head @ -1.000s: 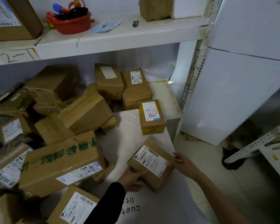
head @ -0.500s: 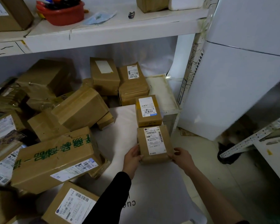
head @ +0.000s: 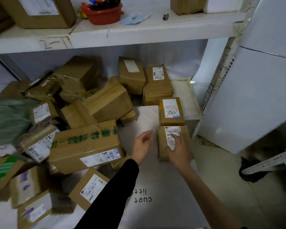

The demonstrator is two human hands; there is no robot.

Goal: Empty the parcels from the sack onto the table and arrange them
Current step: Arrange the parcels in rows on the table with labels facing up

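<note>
A small brown parcel [head: 163, 146] with a white label lies flat on the white table [head: 163, 187], lined up just below another labelled parcel [head: 171, 111]. My right hand [head: 179, 152] rests on its top with straight fingers over the label. My left hand [head: 142, 146] hovers open just left of it, touching nothing. A long box with green characters [head: 84, 144] lies to the left amid a loose heap of several brown parcels [head: 106, 101]. The green sack [head: 8, 119] is at the far left, partly cut off.
A white shelf [head: 122, 32] overhangs the table, carrying a red bowl [head: 103, 13], a face mask [head: 134, 19] and boxes. Two parcels [head: 157, 85] stand at the back. A white cabinet [head: 254, 96] is on the right, with floor below it.
The small parcel went from tilted near the table's front to flat behind the labelled one. Both hands have let go of its sides; the left drew away, the right lies on top.
</note>
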